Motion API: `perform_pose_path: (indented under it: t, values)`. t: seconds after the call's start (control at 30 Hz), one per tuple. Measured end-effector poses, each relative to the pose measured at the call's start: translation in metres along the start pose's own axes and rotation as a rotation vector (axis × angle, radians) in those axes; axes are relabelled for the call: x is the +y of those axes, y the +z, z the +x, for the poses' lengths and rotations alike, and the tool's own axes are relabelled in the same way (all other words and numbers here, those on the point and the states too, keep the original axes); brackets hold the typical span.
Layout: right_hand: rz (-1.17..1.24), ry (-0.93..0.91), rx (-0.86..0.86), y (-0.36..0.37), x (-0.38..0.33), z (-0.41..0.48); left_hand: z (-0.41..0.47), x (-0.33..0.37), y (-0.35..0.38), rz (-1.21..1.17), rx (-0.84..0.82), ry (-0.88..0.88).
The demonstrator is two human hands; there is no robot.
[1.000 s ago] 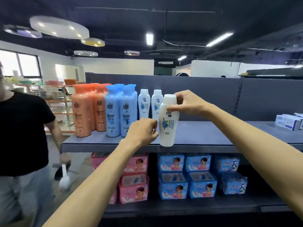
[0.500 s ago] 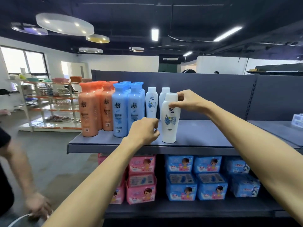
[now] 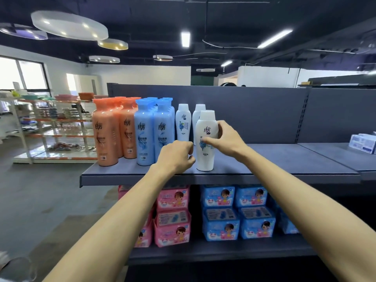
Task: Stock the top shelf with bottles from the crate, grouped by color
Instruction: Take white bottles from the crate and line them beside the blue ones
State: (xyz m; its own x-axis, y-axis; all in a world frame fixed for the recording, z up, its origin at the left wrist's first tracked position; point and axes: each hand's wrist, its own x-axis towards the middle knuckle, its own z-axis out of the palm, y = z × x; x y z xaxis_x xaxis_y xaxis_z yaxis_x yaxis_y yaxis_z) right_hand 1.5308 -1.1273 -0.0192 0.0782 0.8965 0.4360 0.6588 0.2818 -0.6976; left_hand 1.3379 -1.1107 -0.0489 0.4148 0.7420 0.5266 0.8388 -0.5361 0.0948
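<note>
Your right hand point(image 3: 227, 137) is gripping the upright white bottle point(image 3: 204, 159) standing near the top shelf's point(image 3: 284, 159) front edge; your left hand point(image 3: 175, 157) is curling empty just left of its base.

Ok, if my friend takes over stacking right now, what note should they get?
Right hand grips the front white bottle, standing upright on the top shelf. Left hand is curled beside its base, holding nothing.
Done: orange bottles at left, blue bottles next, two white bottles behind the front one.
To do: let go, line it up with the whites; crate is out of view, so remaining stock is unknown.
</note>
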Motion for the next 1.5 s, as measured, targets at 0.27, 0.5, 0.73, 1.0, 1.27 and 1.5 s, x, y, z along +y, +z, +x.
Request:
perform_pose_path:
  t: [0.27, 0.5, 0.73, 1.0, 1.27, 1.5]
  values:
    - [-0.232, 0.115, 0.188, 0.045, 0.006, -0.036, -0.006, 0.008, 0.002, 0.022, 0.029, -0.021]
    - [-0.235, 0.224, 0.217, 0.060, 0.004, -0.038, -0.008, 0.011, 0.002, 0.104, 0.079, -0.085]
    - [-0.199, 0.239, 0.224, 0.066, 0.008, -0.029, -0.005, 0.007, 0.005, 0.112, 0.094, -0.117]
    - [-0.182, 0.216, 0.196, 0.079, 0.017, -0.003, -0.001, -0.006, 0.018, 0.078, 0.093, -0.125]
    - [-0.161, 0.193, 0.184, 0.097, 0.028, 0.032, 0.008, -0.016, 0.028, -0.001, 0.139, -0.107]
    - [-0.145, 0.167, 0.155, 0.110, 0.036, 0.064, 0.015, -0.028, 0.038, -0.033, 0.166, -0.101]
